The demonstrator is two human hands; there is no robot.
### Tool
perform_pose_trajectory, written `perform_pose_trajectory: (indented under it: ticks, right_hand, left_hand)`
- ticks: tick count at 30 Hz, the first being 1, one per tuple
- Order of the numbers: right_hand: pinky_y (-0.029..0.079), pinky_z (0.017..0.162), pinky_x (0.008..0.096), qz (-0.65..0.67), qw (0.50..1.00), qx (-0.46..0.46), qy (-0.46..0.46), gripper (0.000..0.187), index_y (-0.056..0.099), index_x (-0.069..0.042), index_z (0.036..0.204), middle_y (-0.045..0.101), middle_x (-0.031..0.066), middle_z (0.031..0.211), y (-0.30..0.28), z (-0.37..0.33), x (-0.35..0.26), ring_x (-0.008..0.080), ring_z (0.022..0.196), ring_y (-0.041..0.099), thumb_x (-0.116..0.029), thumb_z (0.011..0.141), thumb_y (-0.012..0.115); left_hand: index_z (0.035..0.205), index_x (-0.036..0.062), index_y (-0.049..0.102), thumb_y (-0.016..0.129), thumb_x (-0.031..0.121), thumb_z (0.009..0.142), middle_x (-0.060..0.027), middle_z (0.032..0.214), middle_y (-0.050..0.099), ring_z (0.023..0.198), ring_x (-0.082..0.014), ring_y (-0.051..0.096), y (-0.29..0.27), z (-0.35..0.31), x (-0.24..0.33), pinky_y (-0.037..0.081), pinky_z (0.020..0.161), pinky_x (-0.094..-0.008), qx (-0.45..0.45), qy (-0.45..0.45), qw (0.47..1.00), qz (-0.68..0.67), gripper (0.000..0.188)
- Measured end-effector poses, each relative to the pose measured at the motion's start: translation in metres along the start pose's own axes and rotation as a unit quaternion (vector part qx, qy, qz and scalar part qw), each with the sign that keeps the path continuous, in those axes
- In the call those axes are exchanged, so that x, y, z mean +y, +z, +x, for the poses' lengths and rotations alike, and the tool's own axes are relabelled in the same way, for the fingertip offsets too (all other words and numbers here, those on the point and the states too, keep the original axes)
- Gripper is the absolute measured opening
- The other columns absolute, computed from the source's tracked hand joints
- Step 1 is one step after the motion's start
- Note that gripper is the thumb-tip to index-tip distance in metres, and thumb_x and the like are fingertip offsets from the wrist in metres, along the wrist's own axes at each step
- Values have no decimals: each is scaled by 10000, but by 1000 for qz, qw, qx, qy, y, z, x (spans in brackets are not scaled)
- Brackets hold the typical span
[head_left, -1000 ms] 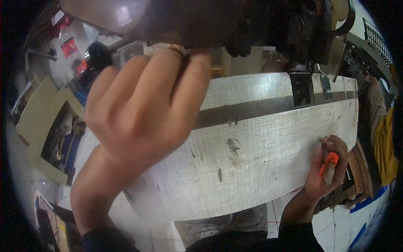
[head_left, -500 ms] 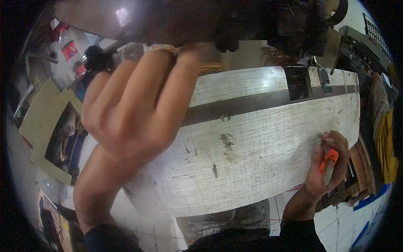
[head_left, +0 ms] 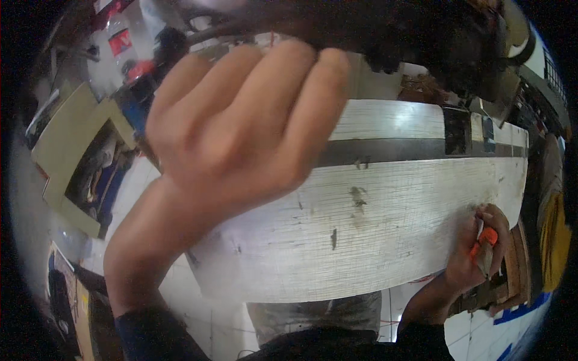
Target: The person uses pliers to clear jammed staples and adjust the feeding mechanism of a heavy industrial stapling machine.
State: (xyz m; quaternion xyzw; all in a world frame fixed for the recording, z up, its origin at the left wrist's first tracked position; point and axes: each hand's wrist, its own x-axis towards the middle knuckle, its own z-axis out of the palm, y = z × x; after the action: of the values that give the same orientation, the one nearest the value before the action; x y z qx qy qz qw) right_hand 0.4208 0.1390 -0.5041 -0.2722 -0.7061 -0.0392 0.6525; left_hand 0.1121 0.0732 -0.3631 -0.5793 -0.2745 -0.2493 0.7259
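My left hand (head_left: 241, 120) is raised high over the left part of a pale, scratched tabletop (head_left: 289, 240). Its fingers are curled, and the fingertips, along with anything in them, are hidden from view. Just beyond the knuckles is the underside of a large dark machine body (head_left: 337, 30). Low over the right end of the tabletop, my right hand (head_left: 475, 253) is closed around a small orange-handled tool (head_left: 485, 242). Its greyish, pointed metal end sticks out toward my wrist; the exact kind of tool does not show clearly.
A dark strip (head_left: 385, 150) crosses the tabletop, with a rectangular cutout (head_left: 457, 131) at its right. A beige panel with an opening (head_left: 63, 138) stands at left, near a clear bottle with a red label (head_left: 120, 43). Yellow cloth (head_left: 555, 246) hangs at far right.
My left hand has moved right and slightly up, still curled. The tabletop has shifted right in the view. My right hand still holds the orange-handled tool at the tabletop's right end.
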Motion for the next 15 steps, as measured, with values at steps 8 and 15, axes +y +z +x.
perform_pose_trajectory:
  ticks: [8,15]
  right_hand:
    - [499,889,407,-48,997,53,-4,249,589,10,1029,636,172,1038,-1,1,2,294,961,608,-98,839,711]
    - [494,903,409,-57,997,44,9,181,581,24,1037,633,180,1048,0,0,3,291,984,605,-62,894,651]
  left_hand:
    - [846,74,592,624,102,740,-59,701,593,578,-227,583,0,-14,-9,388,483,-326,-44,-93,986,-132,114]
    - [842,7,610,570,76,845,-215,755,631,770,-408,594,-15,4,25,429,787,-489,-184,-435,813,-341,80]
